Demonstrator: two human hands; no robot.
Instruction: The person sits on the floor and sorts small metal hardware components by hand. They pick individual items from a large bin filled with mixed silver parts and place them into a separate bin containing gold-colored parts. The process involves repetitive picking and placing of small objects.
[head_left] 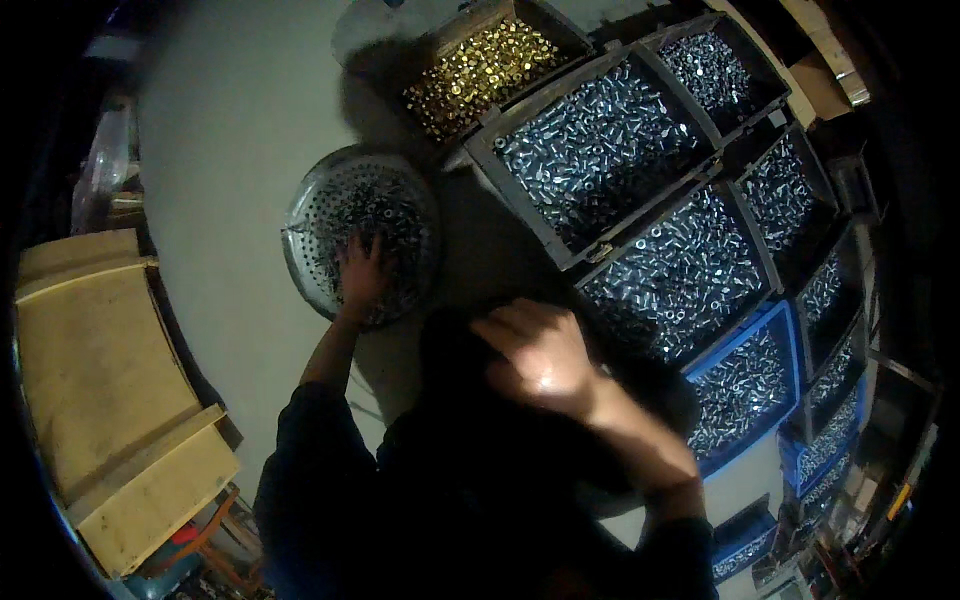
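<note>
Centrally, round perforated metal basin on pale grey floor, partly filled with small dark metal parts. Left hand pressed down into parts at near side of basin, fingers spread and dug in; grasp on any piece cannot be told. Left forearm bare, dark sleeve pushed up near elbow.

Right hand raised nearer to camera, blurred, well apart from basin, fingers loosely curled; contents, if any, cannot be told. Dark clothing below and around it.

Just beyond basin, wooden box heaped with brass-coloured nuts. Beside that, to right, row of dark-framed bins: large bin full of shiny silver fasteners, second bin below it equally full, further smaller bins toward upper right, all loaded with similar bright hardware.

Lower right, blue plastic crates stacked in curving line along rim of view, each holding silver pieces; farther crates too small and dark for detail.

Far left, stack of pale wooden boards lying on floor, well apart from basin. Clear plastic wrapping above boards, dim at edge.
</note>
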